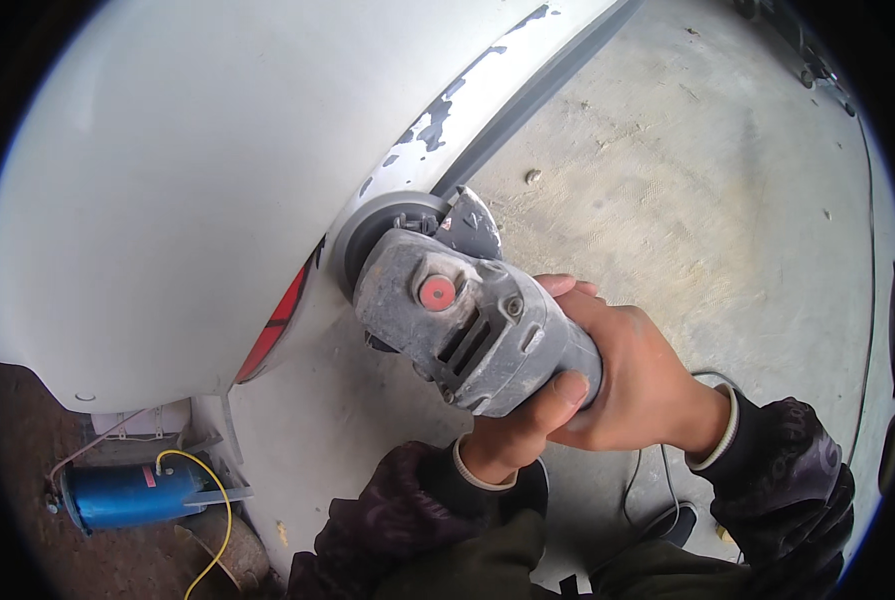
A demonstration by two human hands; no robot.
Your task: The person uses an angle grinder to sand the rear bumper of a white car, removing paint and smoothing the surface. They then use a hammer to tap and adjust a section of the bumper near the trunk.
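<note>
An angle grinder, worn grey with a red round button on its head, is held in front of me by both hands. My left hand grips the rear of its body from below, thumb on top. Wrapped around the same end from the right is my right hand. The disc lies at the edge of a white vehicle body panel; whether it touches or spins I cannot tell. Past the disc, the panel's lower strip has chipped paint with grey showing through. The guard sticks out to the right.
Below the panel's curve is a red lamp or reflector. A blue cylindrical tank with a yellow hose lies at lower left. Cables run over the concrete floor. Wheeled equipment stands at upper right.
</note>
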